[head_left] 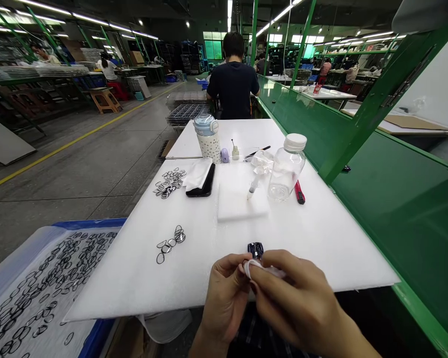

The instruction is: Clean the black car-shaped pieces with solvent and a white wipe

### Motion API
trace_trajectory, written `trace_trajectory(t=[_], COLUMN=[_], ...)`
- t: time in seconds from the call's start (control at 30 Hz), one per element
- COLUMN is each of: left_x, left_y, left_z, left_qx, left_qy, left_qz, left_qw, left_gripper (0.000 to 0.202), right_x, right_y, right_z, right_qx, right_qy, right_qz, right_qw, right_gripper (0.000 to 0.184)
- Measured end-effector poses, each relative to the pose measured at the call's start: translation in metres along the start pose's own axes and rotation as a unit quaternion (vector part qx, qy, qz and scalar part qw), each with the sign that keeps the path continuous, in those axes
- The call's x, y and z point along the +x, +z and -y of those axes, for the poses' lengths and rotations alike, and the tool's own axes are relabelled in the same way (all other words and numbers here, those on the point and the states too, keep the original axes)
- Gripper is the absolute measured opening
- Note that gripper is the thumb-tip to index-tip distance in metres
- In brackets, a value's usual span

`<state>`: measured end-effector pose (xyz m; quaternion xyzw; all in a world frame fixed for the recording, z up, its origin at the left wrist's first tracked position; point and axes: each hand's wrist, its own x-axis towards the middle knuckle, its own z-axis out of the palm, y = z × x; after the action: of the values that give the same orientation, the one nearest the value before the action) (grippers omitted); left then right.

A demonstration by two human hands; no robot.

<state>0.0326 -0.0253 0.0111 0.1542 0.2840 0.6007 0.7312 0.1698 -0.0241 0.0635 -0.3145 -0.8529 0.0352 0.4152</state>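
My left hand [226, 293] and my right hand [294, 298] meet at the near edge of the white table [321, 238]. Both are closed. Between their fingertips is a small dark glossy part [255, 249], and my right hand pinches a white cloth [256, 267] against it. A small group of dark ring-shaped parts [170, 242] lies on the table to the left of my hands. A larger heap of the same rings [168, 182] lies farther back.
A blue tray [97, 338] with several rings on a white sheet sits at lower left. On the table stand a clear bottle [285, 167], a red cutter [299, 192], a white foam pad [242, 200], a black phone [205, 185] and a tumbler [208, 137]. Green shelving [377, 189] runs along the right. A seated person [233, 79] works ahead.
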Motion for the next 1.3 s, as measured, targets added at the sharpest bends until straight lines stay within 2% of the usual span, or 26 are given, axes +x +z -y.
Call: trace_trajectory(t=[0.07,0.1,0.17,0.27,0.37,0.43,0.53,0.57,0.6,0.63,0.7,0.73,0.77,0.8,0.87,0.97,1.03,1.1,1.2,1.3], left_x=[0.0,0.001,0.001,0.001,0.001,0.001,0.0,0.0,0.001,0.001,0.003,0.003,0.004,0.004,0.004,0.002,0.001,0.001,0.002,0.003], left_y=[-0.001,-0.001,-0.003,-0.006,-0.011,-0.015,-0.017,-0.017,-0.017,-0.017,-0.017,-0.018,-0.019,-0.02,-0.021,-0.02,-0.018,-0.017,-0.018,-0.02], left_z=[0.001,0.001,0.002,-0.003,-0.015,-0.024,-0.03,-0.029,-0.027,-0.024,-0.018,-0.016,-0.015,-0.014,-0.014,-0.016,-0.017,-0.018,-0.02,-0.023], left_qx=[0.004,0.009,0.023,0.07,0.205,0.362,0.56,0.594,0.615,0.628,0.644,0.65,0.656,0.661,0.669,0.68,0.687,0.695,0.705,0.712], left_qy=[0.005,0.007,0.01,0.029,0.101,0.167,0.269,0.298,0.323,0.341,0.361,0.362,0.36,0.356,0.344,0.331,0.322,0.307,0.29,0.269], left_qz=[-0.005,-0.007,-0.003,0.018,0.012,-0.001,0.026,0.046,0.068,0.09,0.122,0.132,0.139,0.142,0.146,0.151,0.148,0.134,0.099,0.08], left_qw=[1.0,1.0,1.0,0.997,0.974,0.917,0.783,0.745,0.716,0.693,0.663,0.654,0.649,0.645,0.642,0.637,0.635,0.637,0.639,0.644], left_gripper=[0.023,0.023,0.021,0.019,0.016,0.012,0.013,0.015,0.017,0.019,0.023,0.024,0.025,0.025,0.025,0.021,0.019,0.018,0.023,0.029], right_x=[-0.004,-0.007,-0.014,-0.028,-0.045,-0.057,-0.071,-0.073,-0.073,-0.071,-0.063,-0.059,-0.054,-0.05,-0.046,-0.044,-0.042,-0.037,-0.031,-0.029], right_y=[-0.009,-0.015,-0.025,-0.032,-0.03,-0.027,-0.029,-0.031,-0.035,-0.039,-0.049,-0.052,-0.055,-0.055,-0.051,-0.033,-0.019,-0.007,0.004,0.008], right_z=[-0.006,-0.011,-0.025,-0.047,-0.059,-0.063,-0.068,-0.07,-0.071,-0.071,-0.068,-0.065,-0.061,-0.056,-0.047,-0.038,-0.036,-0.035,-0.034,-0.035], right_qx=[0.012,0.015,0.015,0.027,0.062,0.065,0.011,-0.01,-0.019,-0.015,0.03,0.071,0.121,0.169,0.23,0.235,0.23,0.215,0.168,0.131], right_qy=[0.034,0.069,0.157,0.299,0.418,0.462,0.487,0.486,0.482,0.471,0.434,0.42,0.41,0.407,0.421,0.451,0.46,0.439,0.397,0.391], right_qz=[0.008,-0.008,-0.082,-0.187,-0.219,-0.21,-0.178,-0.196,-0.24,-0.31,-0.465,-0.51,-0.525,-0.509,-0.41,-0.181,-0.02,0.094,0.177,0.204], right_qw=[0.999,0.998,0.984,0.935,0.88,0.859,0.855,0.852,0.843,0.826,0.771,0.748,0.736,0.739,0.775,0.842,0.858,0.867,0.885,0.888], right_gripper=[0.018,0.019,0.016,0.012,0.023,0.03,0.037,0.034,0.03,0.026,0.022,0.023,0.026,0.03,0.034,0.034,0.03,0.023,0.014,0.013])
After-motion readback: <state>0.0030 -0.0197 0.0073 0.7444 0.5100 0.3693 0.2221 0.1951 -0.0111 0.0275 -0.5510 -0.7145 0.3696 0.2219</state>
